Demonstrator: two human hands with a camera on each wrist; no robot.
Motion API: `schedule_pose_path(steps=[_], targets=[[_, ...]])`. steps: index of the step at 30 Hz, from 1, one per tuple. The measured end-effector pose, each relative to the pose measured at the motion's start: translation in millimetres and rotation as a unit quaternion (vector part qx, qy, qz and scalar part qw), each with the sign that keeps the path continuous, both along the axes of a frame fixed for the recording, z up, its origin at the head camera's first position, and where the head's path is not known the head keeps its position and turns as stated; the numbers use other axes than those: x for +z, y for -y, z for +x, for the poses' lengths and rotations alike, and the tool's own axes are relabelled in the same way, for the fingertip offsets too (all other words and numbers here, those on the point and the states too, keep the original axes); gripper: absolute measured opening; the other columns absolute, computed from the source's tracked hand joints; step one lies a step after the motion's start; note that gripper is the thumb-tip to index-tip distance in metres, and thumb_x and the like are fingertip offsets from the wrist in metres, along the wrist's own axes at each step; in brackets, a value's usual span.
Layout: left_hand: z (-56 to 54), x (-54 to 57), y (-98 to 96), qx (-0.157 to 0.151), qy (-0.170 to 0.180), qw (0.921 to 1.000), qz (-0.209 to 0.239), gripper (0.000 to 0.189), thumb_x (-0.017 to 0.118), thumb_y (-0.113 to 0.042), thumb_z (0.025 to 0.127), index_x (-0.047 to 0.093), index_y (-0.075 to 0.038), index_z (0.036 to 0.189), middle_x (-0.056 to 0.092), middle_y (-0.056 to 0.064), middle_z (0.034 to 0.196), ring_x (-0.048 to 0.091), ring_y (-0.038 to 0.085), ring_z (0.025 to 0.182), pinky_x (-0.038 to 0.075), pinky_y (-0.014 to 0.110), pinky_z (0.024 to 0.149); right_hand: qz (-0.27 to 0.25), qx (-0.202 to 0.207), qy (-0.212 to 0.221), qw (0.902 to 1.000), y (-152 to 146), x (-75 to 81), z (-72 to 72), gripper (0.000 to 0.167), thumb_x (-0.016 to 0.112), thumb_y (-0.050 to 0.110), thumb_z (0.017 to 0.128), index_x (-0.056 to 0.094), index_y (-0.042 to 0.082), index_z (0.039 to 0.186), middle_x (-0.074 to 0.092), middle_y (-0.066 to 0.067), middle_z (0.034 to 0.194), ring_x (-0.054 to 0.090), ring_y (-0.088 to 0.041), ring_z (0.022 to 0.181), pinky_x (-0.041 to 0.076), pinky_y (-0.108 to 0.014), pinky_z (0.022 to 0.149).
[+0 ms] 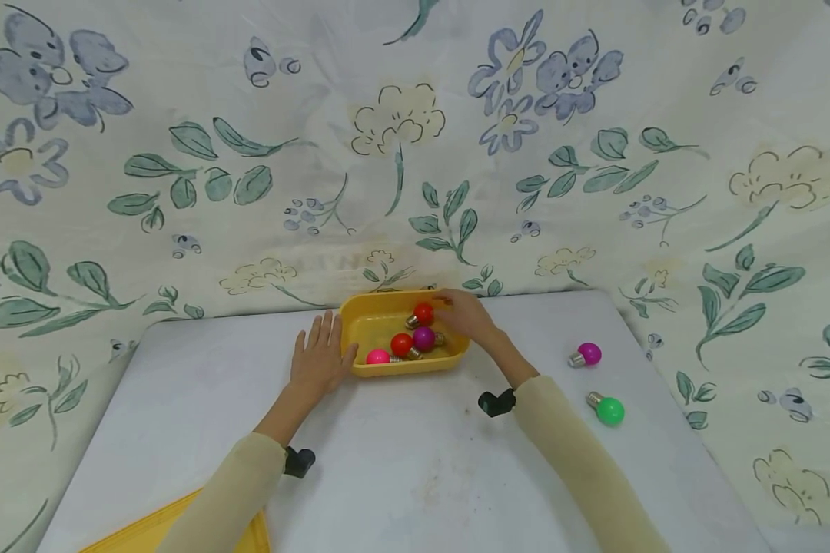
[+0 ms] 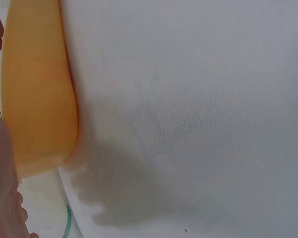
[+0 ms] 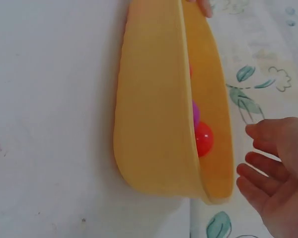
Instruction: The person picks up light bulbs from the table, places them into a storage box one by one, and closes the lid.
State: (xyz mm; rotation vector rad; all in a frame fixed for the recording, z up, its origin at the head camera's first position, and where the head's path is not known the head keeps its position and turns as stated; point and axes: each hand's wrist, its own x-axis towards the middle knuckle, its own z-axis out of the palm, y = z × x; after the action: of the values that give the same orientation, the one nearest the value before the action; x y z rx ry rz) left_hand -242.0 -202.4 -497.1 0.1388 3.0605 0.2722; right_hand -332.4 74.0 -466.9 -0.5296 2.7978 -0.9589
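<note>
A yellow plastic basket (image 1: 396,369) stands at the back of the table, holding several small light bulbs. A red bulb (image 1: 423,312) lies near its right end, with a second red bulb (image 1: 401,344), a purple bulb (image 1: 424,338) and a pink bulb (image 1: 377,356) closer to the front wall. My left hand (image 1: 317,357) is at the basket's left end, fingers extended. By the right end is my right hand (image 1: 465,316); in the right wrist view its fingers (image 3: 260,181) are loosely bent beside the rim, with nothing in them.
To the right on the white table (image 1: 401,461) lie a magenta bulb (image 1: 590,353) and a green bulb (image 1: 609,411). A yellow tray (image 1: 254,535) shows partly under the left sleeve at the front left. Floral cloth (image 1: 401,230) hangs behind the table.
</note>
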Motion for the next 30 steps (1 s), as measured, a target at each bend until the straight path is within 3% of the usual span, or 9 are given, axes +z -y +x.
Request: schedule_pose_path(steps=[9, 17, 30], targets=[[-0.3, 1.8, 0.1, -0.004, -0.008, 0.9999, 0.005, 0.072, 0.037, -0.040, 0.106, 0.016, 0.008, 0.155, 0.013, 0.027, 0.162, 0.009, 0.042, 0.149, 0.010, 0.060, 0.117, -0.088, 0.025, -0.042, 0.9949, -33, 8.7, 25.1, 0.035, 0.066, 0.014, 0.098, 0.063, -0.004, 0.128, 0.064, -0.019, 0.128, 0.061, -0.033, 0.118, 0.050, -0.042, 0.097], [-1.2, -2.5, 1.3, 0.003, 0.006, 1.0000, 0.002, 0.074, 0.035, -0.042, 0.106, 0.012, 0.007, 0.156, 0.008, 0.026, 0.163, 0.005, 0.041, 0.150, 0.007, 0.059, 0.117, -0.082, 0.006, -0.066, 0.9945, -63, 11.2, 56.1, 0.034, 0.068, 0.012, 0.096, 0.065, -0.001, 0.127, 0.066, -0.015, 0.126, 0.062, -0.031, 0.115, 0.051, -0.042, 0.096], [1.1, -1.2, -0.3, -0.002, -0.013, 0.9998, 0.015, 0.072, 0.037, -0.040, 0.105, 0.017, 0.008, 0.155, 0.014, 0.027, 0.162, 0.010, 0.042, 0.149, 0.010, 0.061, 0.116, -0.092, -0.020, -0.084, 0.9920, -126, 14.2, 102.3, 0.037, 0.073, 0.009, 0.092, 0.065, 0.000, 0.127, 0.066, -0.016, 0.126, 0.062, -0.034, 0.116, 0.050, -0.047, 0.096]])
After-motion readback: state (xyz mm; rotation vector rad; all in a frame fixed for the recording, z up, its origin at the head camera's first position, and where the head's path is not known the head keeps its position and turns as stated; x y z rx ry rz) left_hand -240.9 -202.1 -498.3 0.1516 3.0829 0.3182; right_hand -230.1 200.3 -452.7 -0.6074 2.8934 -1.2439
